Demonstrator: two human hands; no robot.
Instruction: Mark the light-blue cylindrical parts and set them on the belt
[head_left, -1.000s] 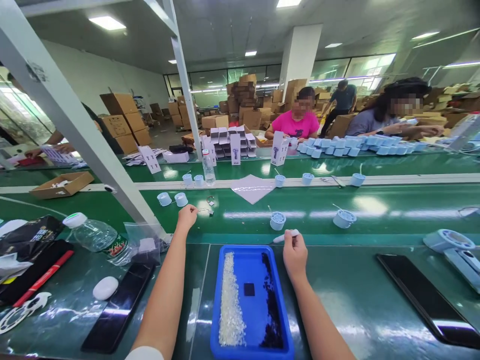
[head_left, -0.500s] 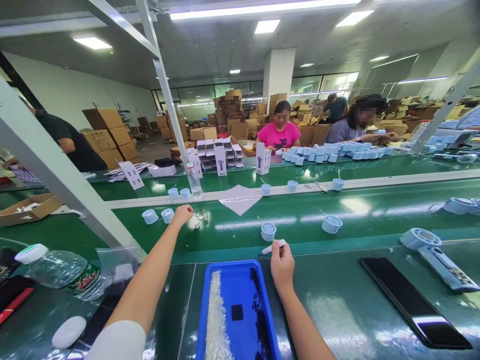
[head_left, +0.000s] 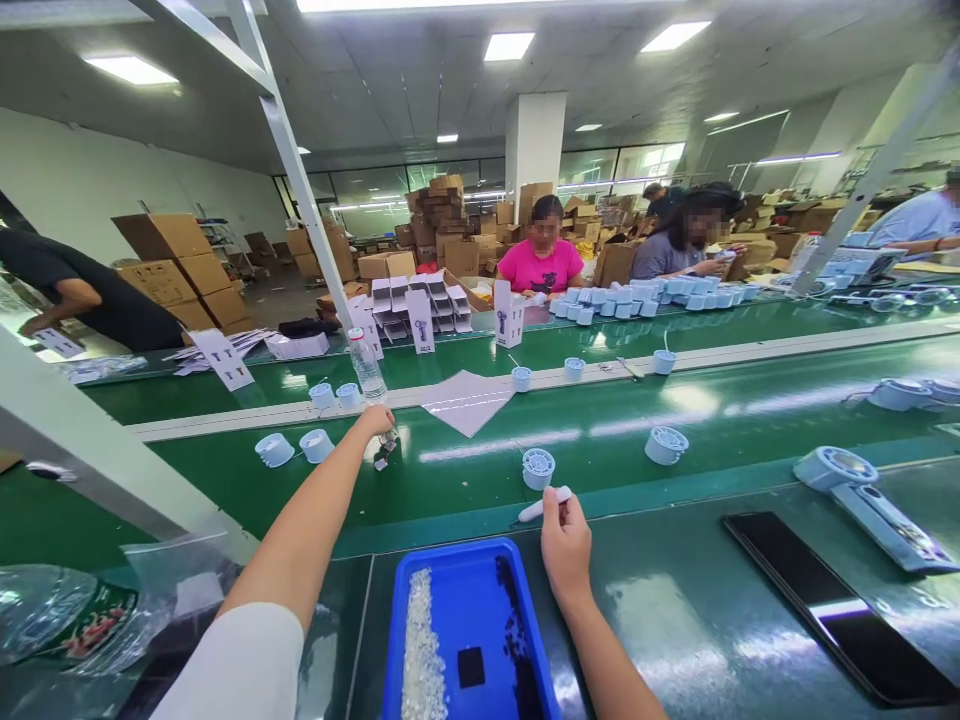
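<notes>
My left hand [head_left: 374,420] reaches out over the green belt, its fingers pinched at a small dark part with wires [head_left: 385,452]. The fingertips partly hide that part. My right hand [head_left: 567,540] is closed around a white pen-shaped tool [head_left: 543,506], whose thin tip points left. Just beyond the tool, a light-blue round housing [head_left: 538,468] stands on the belt with a wire sticking up. In front of me lies a blue tray [head_left: 469,600], with small whitish pieces along its left side, black bits along its right and a black square between them.
More light-blue housings [head_left: 666,446] stand along the belt. A white sheet [head_left: 468,402] and a small bottle [head_left: 367,366] are farther back. At right lie a black phone [head_left: 832,600] and a light-blue fan [head_left: 892,520]. A metal post [head_left: 112,420] crosses at left. Co-workers sit opposite.
My left hand has come closer to the small wired part, its fingertips now over it. My right hand keeps the tool in about the same place. The view has swung slightly right.
</notes>
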